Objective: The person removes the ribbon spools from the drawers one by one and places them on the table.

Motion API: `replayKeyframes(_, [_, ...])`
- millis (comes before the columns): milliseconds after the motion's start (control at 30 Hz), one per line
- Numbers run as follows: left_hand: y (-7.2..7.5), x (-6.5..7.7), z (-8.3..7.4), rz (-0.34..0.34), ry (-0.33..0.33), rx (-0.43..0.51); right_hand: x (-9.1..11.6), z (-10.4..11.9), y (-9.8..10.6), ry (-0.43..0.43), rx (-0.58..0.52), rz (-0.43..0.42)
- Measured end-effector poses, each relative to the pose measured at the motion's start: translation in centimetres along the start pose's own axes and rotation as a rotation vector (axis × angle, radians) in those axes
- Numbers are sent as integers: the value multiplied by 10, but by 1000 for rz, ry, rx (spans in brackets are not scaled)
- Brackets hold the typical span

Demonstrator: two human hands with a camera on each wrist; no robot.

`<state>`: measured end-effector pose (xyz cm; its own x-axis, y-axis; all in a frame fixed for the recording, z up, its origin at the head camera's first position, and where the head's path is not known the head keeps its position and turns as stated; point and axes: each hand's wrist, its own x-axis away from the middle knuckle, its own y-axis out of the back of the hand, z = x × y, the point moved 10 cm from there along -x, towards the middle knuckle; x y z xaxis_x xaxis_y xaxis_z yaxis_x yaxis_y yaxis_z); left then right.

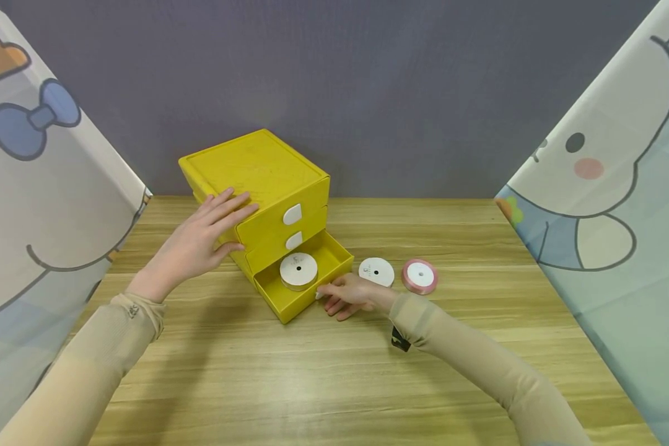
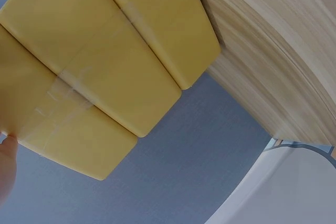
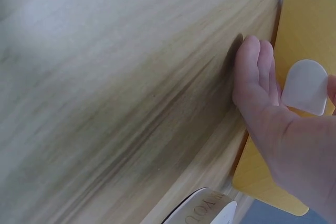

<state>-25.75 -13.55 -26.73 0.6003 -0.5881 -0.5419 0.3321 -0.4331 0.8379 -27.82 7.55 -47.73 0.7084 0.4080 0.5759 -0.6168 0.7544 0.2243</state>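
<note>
A yellow three-drawer box (image 1: 256,167) stands at the back left, its bottom drawer (image 1: 295,306) pulled out. Inside that drawer lies a white ribbon spool (image 1: 298,270). My left hand (image 1: 197,238) rests on the box's top edge and side with fingers extended; in the left wrist view only a fingertip (image 2: 7,161) shows at the yellow side wall. With thumb and fingers on either side, my right hand (image 1: 352,293) pinches the white handle (image 3: 305,87) of the bottom drawer. The other fingers stay loosely bent just above the tabletop.
To the right of the drawer, a second white spool (image 1: 376,271) lies partly behind my right wrist. Beside it is a pink ribbon spool (image 1: 420,276). A grey wall (image 1: 412,99) backs the wooden table (image 1: 290,384), and printed cloths (image 1: 619,155) flank it.
</note>
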Motion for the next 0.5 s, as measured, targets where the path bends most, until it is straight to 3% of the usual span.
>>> replayKeyframes(500, [0, 1, 1, 3, 5, 2, -2, -6, 0, 12, -10, 0])
